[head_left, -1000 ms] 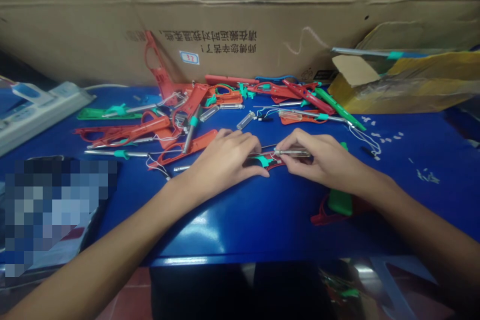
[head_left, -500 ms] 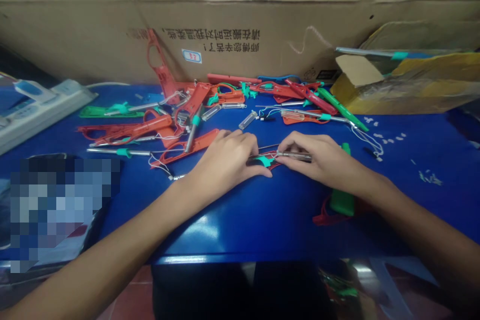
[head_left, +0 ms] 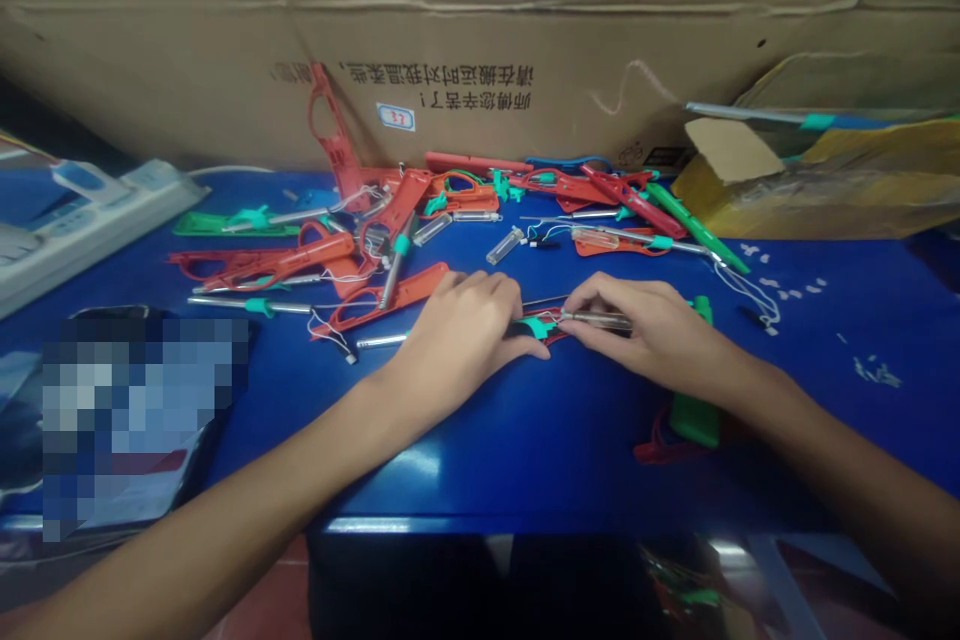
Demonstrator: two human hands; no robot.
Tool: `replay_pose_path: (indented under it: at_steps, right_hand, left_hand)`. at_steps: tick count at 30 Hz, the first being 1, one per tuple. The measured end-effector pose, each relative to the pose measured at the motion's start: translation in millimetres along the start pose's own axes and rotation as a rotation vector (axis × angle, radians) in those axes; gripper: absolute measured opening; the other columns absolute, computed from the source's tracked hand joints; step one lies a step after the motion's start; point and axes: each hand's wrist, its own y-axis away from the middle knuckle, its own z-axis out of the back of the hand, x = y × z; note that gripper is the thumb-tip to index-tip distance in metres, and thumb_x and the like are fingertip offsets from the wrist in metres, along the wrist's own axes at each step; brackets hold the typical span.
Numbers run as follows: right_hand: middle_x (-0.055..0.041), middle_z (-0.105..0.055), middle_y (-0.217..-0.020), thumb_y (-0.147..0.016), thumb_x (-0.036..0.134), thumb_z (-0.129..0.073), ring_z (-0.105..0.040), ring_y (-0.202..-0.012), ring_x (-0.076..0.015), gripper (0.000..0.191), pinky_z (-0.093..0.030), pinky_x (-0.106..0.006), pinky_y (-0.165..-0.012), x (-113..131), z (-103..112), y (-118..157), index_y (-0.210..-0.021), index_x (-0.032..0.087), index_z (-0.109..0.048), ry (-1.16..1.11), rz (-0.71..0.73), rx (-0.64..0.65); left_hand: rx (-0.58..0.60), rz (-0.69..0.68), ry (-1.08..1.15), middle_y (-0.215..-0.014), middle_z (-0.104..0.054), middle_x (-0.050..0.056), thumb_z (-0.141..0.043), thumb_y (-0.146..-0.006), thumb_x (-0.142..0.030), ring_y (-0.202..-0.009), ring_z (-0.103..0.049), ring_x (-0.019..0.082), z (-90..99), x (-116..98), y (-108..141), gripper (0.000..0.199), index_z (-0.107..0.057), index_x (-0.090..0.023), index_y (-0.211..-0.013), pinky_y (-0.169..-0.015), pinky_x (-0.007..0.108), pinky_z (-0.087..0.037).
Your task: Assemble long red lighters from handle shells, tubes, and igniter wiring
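Low over the blue table, my left hand (head_left: 472,325) is closed on a red plastic casing (head_left: 553,314) with a teal clip (head_left: 538,327) and a thin metal rod. My right hand (head_left: 649,325) pinches a slim metallic tool (head_left: 600,319), its tip touching thin white wires at the casing beside the teal clip. Part of the casing is hidden under my left fingers. Behind my hands lie an orange casing (head_left: 420,288), a clear plastic tube (head_left: 505,245) and metal rods with teal clips and white wires.
A large cardboard box (head_left: 225,50) stands along the back. At left are a white power strip (head_left: 97,220) and a blurred-out device (head_left: 142,420). A green piece (head_left: 694,415) lies beside my right forearm. An open carton (head_left: 847,180) sits back right.
The whole view has shifted slightly, so things appear a little farther right and lower. Both hands keep their hold, with the tool tip still at the wires.
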Motion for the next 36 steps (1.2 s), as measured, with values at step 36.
replay_pose_path:
  at_steps: [36]
  right_hand:
    - [-0.009,-0.068,-0.1,-0.102,0.022,-0.052,-0.067,-0.089,-0.019,0.022,-0.052,-0.032,-0.082,-6,5,-5,-0.102,0.017,-0.074,0.086,0.185,-0.052]
  left_hand:
    - [0.057,-0.173,0.046,-0.117,-0.066,0.008,-0.066,-0.095,-0.047,-0.109,-0.063,0.026,3.1,5,-1,0.042,-0.058,-0.016,-0.122,-0.088,0.036,-0.04]
